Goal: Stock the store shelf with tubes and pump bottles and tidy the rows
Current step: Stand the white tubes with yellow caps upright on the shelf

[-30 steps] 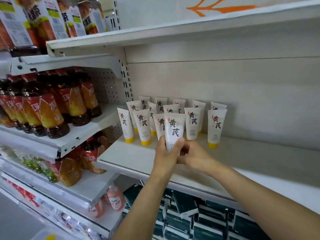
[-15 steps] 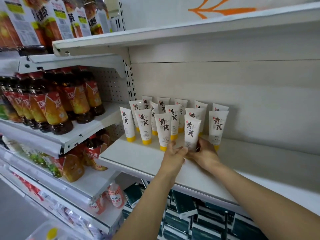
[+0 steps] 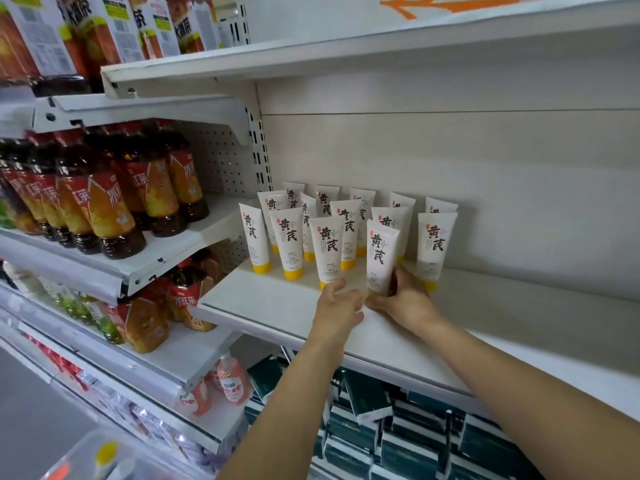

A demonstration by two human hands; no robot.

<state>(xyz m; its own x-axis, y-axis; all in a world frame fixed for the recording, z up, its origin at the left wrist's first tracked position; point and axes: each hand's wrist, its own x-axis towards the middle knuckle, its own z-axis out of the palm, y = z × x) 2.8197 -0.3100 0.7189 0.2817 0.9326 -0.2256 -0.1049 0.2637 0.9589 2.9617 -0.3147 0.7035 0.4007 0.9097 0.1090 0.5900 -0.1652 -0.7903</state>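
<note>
White tubes with black characters and yellow caps stand cap-down in rows on the white shelf. My right hand grips the base of one tube, which stands upright in the front row, between a front tube and the right-end tube. My left hand rests on the shelf just left of it. Its thumb is by the front tube's cap and its fingertips meet my right hand. Both caps are hidden by my hands. No pump bottles are in view.
Bare shelf stretches to the right of the tubes. Iced tea bottles fill the shelves to the left. Dark green boxes are stacked on the shelf below. The upper shelf edge overhangs above.
The tube I held up with both hands has come down onto the shelf in the front row. My left hand has slid slightly left of its base.
</note>
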